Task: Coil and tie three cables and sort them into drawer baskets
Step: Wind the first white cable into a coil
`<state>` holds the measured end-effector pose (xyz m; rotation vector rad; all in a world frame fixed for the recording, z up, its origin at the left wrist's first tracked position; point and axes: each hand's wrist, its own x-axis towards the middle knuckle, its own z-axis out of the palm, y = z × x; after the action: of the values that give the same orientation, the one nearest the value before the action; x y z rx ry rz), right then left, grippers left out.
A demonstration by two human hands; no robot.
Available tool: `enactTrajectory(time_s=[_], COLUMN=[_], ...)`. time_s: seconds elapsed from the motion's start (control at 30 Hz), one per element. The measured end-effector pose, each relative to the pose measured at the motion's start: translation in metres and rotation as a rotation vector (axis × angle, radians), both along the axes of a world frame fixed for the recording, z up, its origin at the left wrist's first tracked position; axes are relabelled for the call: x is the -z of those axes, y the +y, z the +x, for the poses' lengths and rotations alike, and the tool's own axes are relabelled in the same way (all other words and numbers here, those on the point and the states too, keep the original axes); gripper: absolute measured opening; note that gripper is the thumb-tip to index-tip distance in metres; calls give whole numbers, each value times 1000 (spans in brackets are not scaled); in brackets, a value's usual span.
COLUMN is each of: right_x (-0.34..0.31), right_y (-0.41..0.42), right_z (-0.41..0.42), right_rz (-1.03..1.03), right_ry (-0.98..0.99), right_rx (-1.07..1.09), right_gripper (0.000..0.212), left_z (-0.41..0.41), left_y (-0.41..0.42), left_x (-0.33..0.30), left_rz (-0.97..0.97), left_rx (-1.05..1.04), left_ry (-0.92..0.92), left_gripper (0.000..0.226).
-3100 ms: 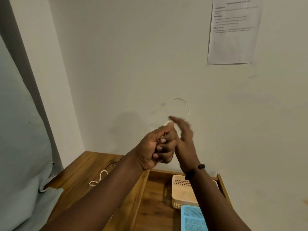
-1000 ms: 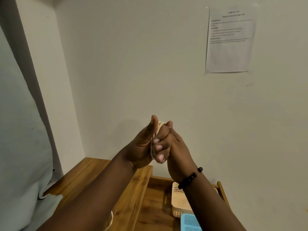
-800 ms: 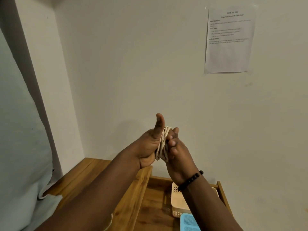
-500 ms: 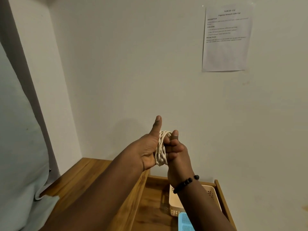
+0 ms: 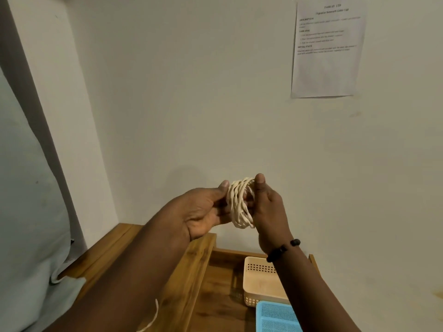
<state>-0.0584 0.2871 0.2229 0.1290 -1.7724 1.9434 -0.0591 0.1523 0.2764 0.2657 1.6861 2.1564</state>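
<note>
At the far left a pale cloth hangs against the wooden tabletop, and a loose end of white cord shows just below the left forearm; whether it belongs to the held coil cannot be told. The left hand is raised in front of the wall, thumb up and fingers curled against the left side of the coiled white cable, gripping it. The right hand pinches the coil's other side, thumb on top, so the loops are held in the air between the two hands, above the open drawer and well clear of its baskets. No tie is visible around the loops, and I judge that to be the main risk: the coil keeps its shape only through this two-sided grip, so if either hand loosens to reach for the free end, the stiff twisted strands are likely to spring apart and undo the coil. A tail wrapped too loosely would slip off in the same way. Further right and below, the beige basket and the blue basket sit side by side in the drawer. An untied bundle dropped from this height could unravel, snag on a rim, or land in the wrong one. A printed sheet is fixed to the wall at upper right.
</note>
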Motion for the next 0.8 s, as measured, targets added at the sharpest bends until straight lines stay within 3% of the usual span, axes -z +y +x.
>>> enactTrajectory(time_s=[0.13, 0.23, 0.33, 0.47, 0.7, 0.8], right_x=[0, 5, 8, 16, 31, 47], right_y=[-3, -11, -11, -12, -3, -1], right_z=[-4, -7, -9, -8, -31, -44], right_rz=[181, 156, 183, 327, 366, 414], right_ry=[95, 148, 221, 322, 255, 200], right_rx=[152, 138, 108, 15, 109, 57], right_gripper=[49, 48, 39, 33, 26, 25], left_z=[6, 10, 5, -3, -25, -35], left_y=[9, 26, 35, 35, 24, 17], left_x=[2, 18, 31, 33, 48, 62], left_rz=[-480, -732, -677, -520, -672, -707], left_rx=[-197, -346, -537, -630, -469, -361], left_ry=[356, 683, 743, 730, 844, 709], left_gripper=[63, 48, 34, 31, 40, 33])
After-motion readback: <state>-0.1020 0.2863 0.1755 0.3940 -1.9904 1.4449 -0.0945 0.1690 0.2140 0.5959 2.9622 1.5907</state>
